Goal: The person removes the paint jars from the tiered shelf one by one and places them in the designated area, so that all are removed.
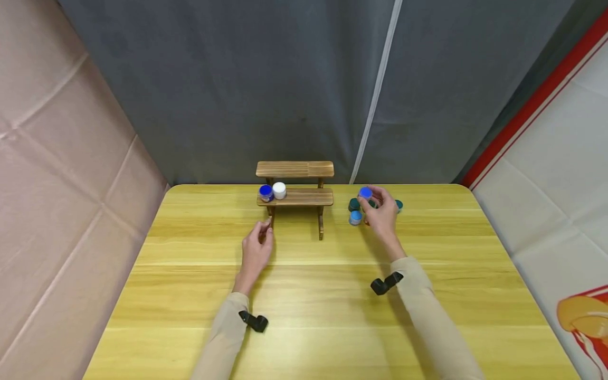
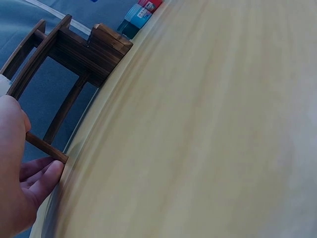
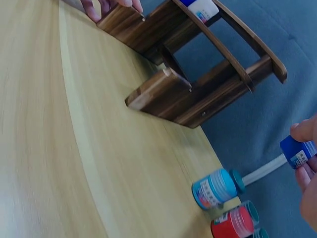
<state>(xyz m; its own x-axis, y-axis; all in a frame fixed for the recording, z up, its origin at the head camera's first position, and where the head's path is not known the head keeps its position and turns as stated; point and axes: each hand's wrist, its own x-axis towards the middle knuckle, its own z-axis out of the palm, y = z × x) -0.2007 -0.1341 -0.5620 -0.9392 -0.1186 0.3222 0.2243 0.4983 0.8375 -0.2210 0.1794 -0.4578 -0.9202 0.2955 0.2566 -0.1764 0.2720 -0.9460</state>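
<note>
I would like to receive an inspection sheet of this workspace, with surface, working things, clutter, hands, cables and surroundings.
Surface: wooden table, light with visible grain.
Working things: two-tier wooden rack near the far edge; dark blue jar and white jar on its lower tier, left end; light blue jar, red jar and green-lidded jars to its right.
Clutter: nothing seen.
Hands: left hand holds the rack's left leg; right hand pinches a blue jar.
Cables: nothing seen.
Surroundings: grey curtain behind, creased pinkish cloth left, red-edged white panel right.
</note>
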